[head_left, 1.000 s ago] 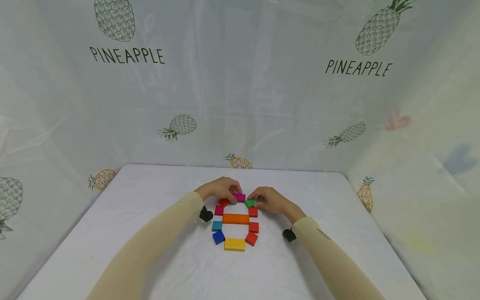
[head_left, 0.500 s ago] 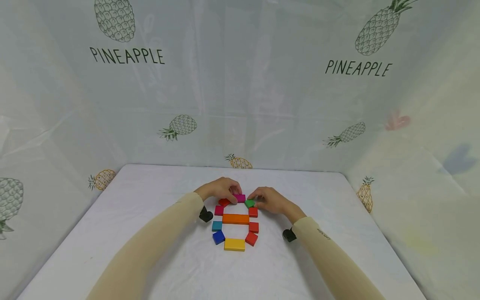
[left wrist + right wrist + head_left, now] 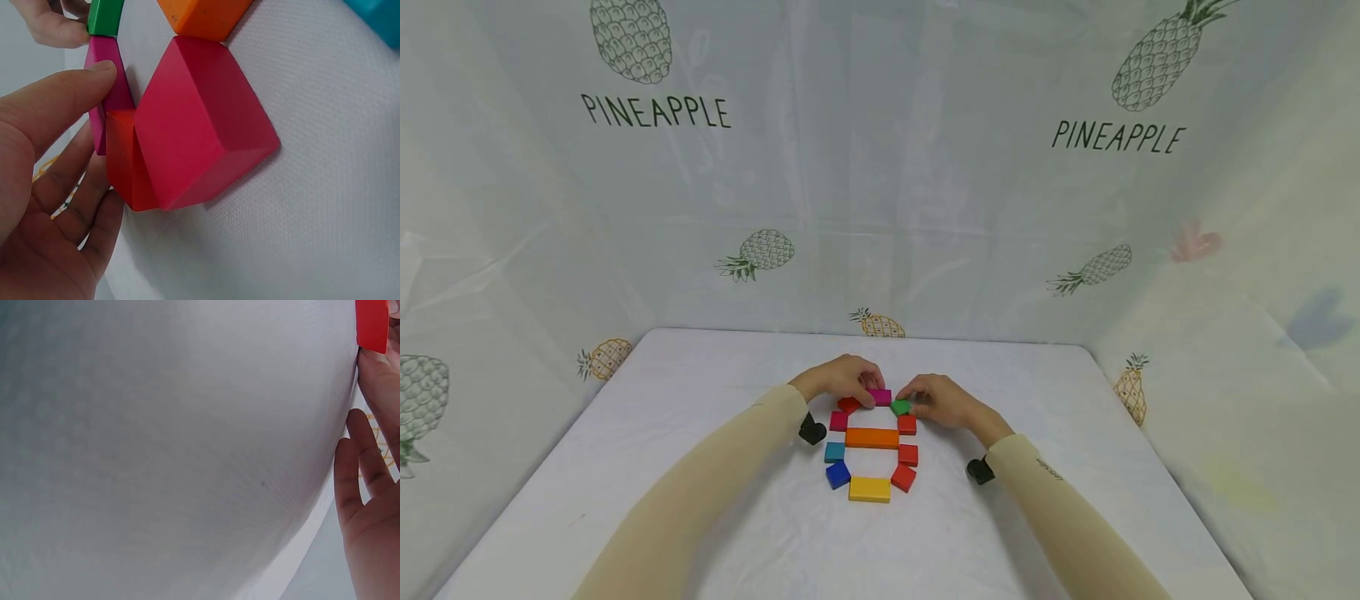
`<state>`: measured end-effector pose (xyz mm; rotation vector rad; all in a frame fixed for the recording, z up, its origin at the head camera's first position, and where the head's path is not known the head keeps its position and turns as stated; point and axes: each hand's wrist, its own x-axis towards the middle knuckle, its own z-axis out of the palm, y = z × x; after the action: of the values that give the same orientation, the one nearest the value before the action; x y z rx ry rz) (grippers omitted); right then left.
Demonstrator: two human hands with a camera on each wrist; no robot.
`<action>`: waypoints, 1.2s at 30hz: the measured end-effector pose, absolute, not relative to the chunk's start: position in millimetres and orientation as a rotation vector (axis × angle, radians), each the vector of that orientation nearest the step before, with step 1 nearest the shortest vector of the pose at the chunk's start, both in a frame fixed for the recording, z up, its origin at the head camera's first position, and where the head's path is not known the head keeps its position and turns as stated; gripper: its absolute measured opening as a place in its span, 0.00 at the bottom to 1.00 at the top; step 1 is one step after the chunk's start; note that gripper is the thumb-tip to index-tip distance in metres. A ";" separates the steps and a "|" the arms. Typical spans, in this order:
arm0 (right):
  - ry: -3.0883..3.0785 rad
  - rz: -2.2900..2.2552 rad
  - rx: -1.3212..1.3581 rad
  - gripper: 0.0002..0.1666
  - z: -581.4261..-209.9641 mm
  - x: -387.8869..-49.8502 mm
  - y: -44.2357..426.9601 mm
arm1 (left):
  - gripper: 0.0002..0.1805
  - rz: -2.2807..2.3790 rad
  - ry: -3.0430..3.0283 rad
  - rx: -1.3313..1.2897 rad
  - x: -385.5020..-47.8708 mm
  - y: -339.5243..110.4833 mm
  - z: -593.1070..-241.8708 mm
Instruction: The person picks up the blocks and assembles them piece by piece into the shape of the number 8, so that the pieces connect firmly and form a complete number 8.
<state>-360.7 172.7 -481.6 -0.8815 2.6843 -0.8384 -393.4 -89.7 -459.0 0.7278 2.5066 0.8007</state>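
Note:
Colored wooden blocks form a figure-eight outline on the white-covered table. At its far end my left hand (image 3: 844,377) pinches a magenta block (image 3: 882,397), the thumb on its near side; in the left wrist view the thumb (image 3: 94,78) lies against it. Beside that block, my right hand (image 3: 946,402) pinches a small green block (image 3: 901,407) with thumb and fingertips. The green and magenta blocks meet end to end in the left wrist view. A red block (image 3: 122,159) sits under the left palm, followed by a crimson block (image 3: 194,131).
An orange bar (image 3: 872,438) crosses the middle. Down the left are a teal block (image 3: 834,452) and a blue block (image 3: 838,475); several red blocks (image 3: 907,455) run down the right. A yellow block (image 3: 869,490) closes the near end. Pineapple-printed sheeting (image 3: 895,167) surrounds the table.

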 end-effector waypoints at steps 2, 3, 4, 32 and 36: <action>2.686 -0.832 -0.887 0.17 -481.4 -360.4 173.2 | 0.14 0.801 2.504 0.730 -393.1 -89.4 -458.9; 2.686 -0.830 -0.887 0.17 -481.3 -360.1 173.4 | 0.14 0.802 2.502 0.730 -393.2 -89.4 -459.0; 2.687 -0.827 -0.886 0.17 -481.6 -360.0 173.8 | 0.14 0.802 2.501 0.732 -393.3 -89.3 -459.3; 2.655 -0.865 -0.942 0.18 -482.6 -358.4 176.4 | 0.14 0.780 2.525 0.767 -398.5 -90.4 -465.2; 2.652 -0.870 -0.948 0.18 -483.4 -358.8 177.0 | 0.14 0.777 2.528 0.772 -398.7 -91.0 -465.8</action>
<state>-358.8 177.0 -483.4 -0.9484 2.6522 -0.8703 -398.7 -91.0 -465.8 0.7720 2.5276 0.7768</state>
